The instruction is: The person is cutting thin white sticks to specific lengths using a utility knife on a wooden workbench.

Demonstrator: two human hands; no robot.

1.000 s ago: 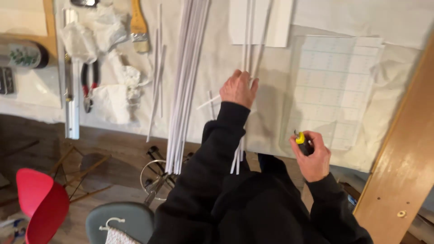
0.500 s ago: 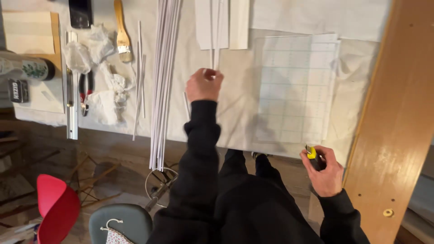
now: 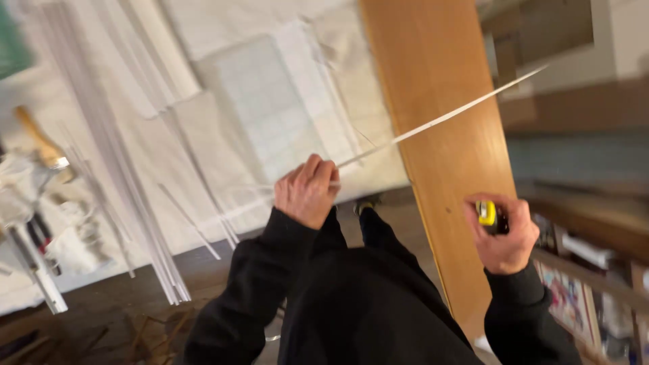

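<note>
Head view, blurred by motion, gives me the left hand (image 3: 307,191) curled closed around a thin white strip (image 3: 439,122), pinching it between thumb and fingers; from that grip the strip runs up and to the right, slanting across a wide wooden board (image 3: 439,135) with its far tip over the dark background. I see the right hand (image 3: 503,233) lower and to the right, fingers wrapped shut around a small yellow and black tool (image 3: 488,216), just beside the board's edge. Both sleeves are black. Beyond the left hand lies a pale cloth-covered table (image 3: 203,128) with a gridded sheet (image 3: 270,108), a long bundle of white strips (image 3: 128,189) and, at the far left, a brush (image 3: 40,142).
</note>
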